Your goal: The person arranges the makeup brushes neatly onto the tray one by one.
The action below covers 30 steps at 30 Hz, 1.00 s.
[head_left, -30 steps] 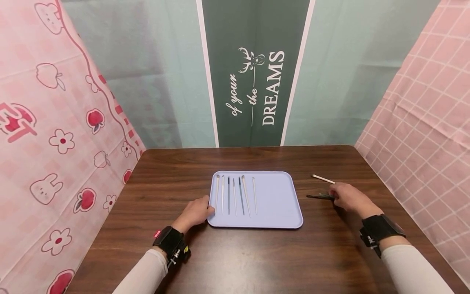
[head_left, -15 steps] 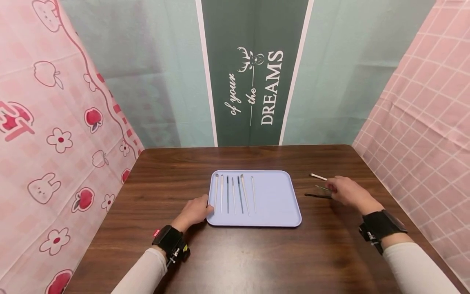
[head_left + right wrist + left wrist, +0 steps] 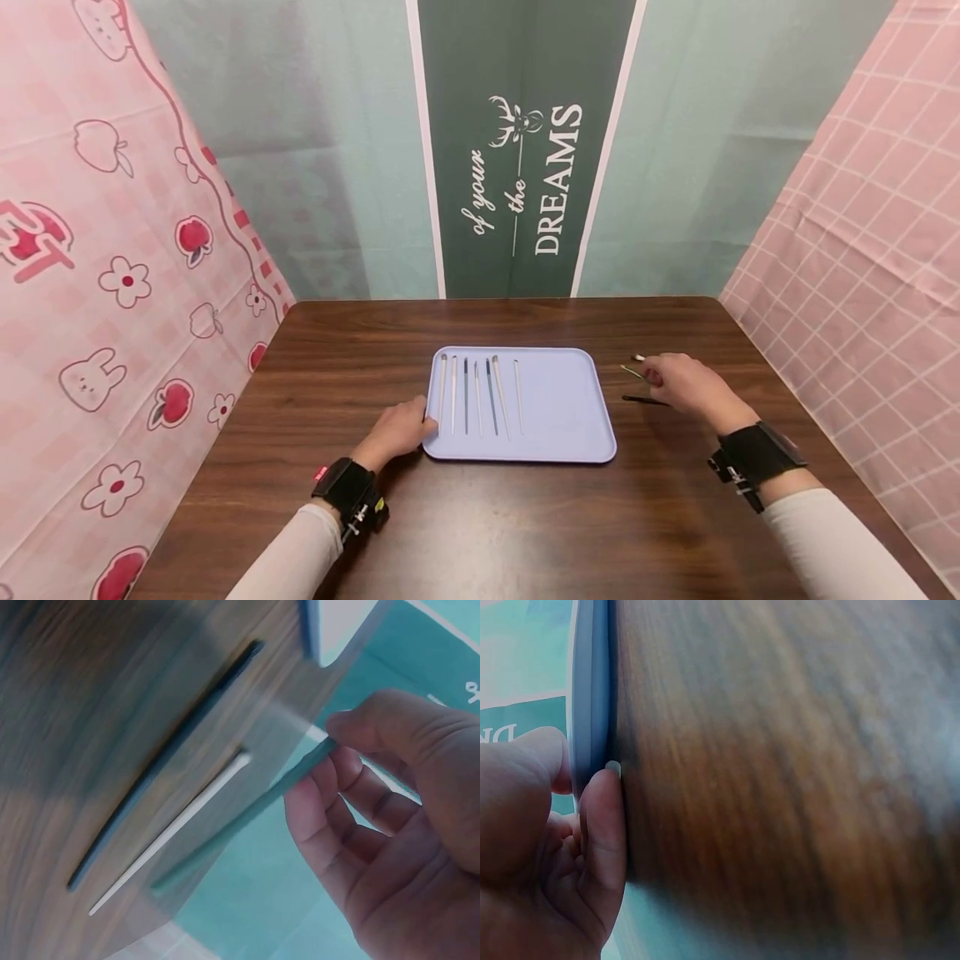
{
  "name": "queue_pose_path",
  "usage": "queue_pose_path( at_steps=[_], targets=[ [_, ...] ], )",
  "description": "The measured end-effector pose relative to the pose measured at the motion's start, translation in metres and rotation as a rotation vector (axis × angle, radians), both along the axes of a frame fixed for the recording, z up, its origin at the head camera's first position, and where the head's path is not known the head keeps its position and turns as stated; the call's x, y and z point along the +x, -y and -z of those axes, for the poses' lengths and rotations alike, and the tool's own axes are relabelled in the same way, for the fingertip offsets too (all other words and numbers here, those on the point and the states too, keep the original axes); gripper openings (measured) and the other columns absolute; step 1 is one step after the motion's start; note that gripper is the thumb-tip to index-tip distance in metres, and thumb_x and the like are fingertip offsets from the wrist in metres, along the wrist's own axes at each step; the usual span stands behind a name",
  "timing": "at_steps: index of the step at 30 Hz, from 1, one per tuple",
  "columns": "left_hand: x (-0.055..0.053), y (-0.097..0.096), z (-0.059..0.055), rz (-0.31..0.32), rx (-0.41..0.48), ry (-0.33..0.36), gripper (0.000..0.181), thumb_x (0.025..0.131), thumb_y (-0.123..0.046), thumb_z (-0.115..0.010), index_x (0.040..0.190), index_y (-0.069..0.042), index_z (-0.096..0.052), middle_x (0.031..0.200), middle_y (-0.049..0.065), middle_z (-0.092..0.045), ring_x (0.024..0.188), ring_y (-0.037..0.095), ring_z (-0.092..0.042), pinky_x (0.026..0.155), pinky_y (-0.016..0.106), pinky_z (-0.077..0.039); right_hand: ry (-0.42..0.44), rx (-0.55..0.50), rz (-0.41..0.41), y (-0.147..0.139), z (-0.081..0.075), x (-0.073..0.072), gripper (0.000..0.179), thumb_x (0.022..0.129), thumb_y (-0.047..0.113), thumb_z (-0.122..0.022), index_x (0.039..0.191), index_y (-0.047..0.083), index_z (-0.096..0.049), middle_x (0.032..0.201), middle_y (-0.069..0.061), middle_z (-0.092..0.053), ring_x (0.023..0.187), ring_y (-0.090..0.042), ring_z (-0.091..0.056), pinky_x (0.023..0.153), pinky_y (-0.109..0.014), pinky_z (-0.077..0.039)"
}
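Observation:
A pale lavender tray [image 3: 566,408] lies on the table with several slim makeup brushes [image 3: 467,396] side by side across its left and middle part. At the tray's left edge, my left hand [image 3: 399,429] grips the rim between thumb and fingers, close up in the left wrist view. Right of the tray, my right hand [image 3: 690,385] pinches a green brush [image 3: 240,821] near one end, and the brush is tilted, raised off the table. Below it on the tabletop rest a black brush [image 3: 161,765] and a white-handled brush [image 3: 172,829]; the hand partly covers both in the head view.
The dark wooden table [image 3: 480,517] extends in front of and around the tray. A green cloth backdrop [image 3: 330,208] hangs behind its far edge. Pink patterned cloths [image 3: 127,333] stand along the left and right sides.
My right hand has lifted the green brush from beside the black one and moved left and slightly up toward the tray. My left hand has stayed on the rim.

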State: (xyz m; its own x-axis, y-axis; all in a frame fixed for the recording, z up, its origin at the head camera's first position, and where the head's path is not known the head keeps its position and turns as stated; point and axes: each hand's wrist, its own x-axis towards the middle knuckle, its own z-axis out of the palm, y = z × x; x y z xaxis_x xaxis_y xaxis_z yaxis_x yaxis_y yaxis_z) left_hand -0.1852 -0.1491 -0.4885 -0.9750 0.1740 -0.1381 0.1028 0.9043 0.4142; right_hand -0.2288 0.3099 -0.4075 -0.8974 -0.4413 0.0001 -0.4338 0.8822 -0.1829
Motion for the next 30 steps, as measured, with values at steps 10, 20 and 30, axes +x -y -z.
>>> queue_pose_path(
  at_steps=[10,20,30],
  targets=[
    [-0.001,0.000,0.002,-0.001,-0.001,-0.002,0.019,0.092,-0.021,-0.061,0.099,-0.004,-0.058,0.078,0.006,-0.054,0.070,0.022,-0.050,0.065,0.037,-0.043,0.027,-0.031,0.011,0.026,-0.002,0.000,0.022,0.083,0.005,-0.072,0.102,-0.003,-0.067,0.074,-0.001,-0.056,0.067,-0.017,-0.050,0.061,-0.036,-0.043],
    [-0.001,0.000,0.003,0.001,-0.006,-0.015,0.018,0.091,-0.021,-0.062,0.096,-0.005,-0.057,0.077,0.005,-0.053,0.070,0.022,-0.050,0.067,0.038,-0.043,0.098,-0.055,0.076,0.049,0.001,-0.007,0.022,0.085,0.008,-0.068,0.102,-0.005,-0.065,0.075,-0.004,-0.058,0.067,-0.018,-0.052,0.060,-0.034,-0.043],
    [-0.002,0.000,0.003,-0.009,0.004,0.004,0.019,0.091,-0.021,-0.062,0.099,-0.004,-0.058,0.079,0.005,-0.054,0.071,0.022,-0.050,0.066,0.037,-0.043,0.142,-0.064,0.086,0.076,0.002,-0.012,0.025,0.088,0.008,-0.066,0.106,-0.009,-0.065,0.083,-0.011,-0.065,0.071,-0.020,-0.060,0.063,-0.034,-0.051]
  ],
)
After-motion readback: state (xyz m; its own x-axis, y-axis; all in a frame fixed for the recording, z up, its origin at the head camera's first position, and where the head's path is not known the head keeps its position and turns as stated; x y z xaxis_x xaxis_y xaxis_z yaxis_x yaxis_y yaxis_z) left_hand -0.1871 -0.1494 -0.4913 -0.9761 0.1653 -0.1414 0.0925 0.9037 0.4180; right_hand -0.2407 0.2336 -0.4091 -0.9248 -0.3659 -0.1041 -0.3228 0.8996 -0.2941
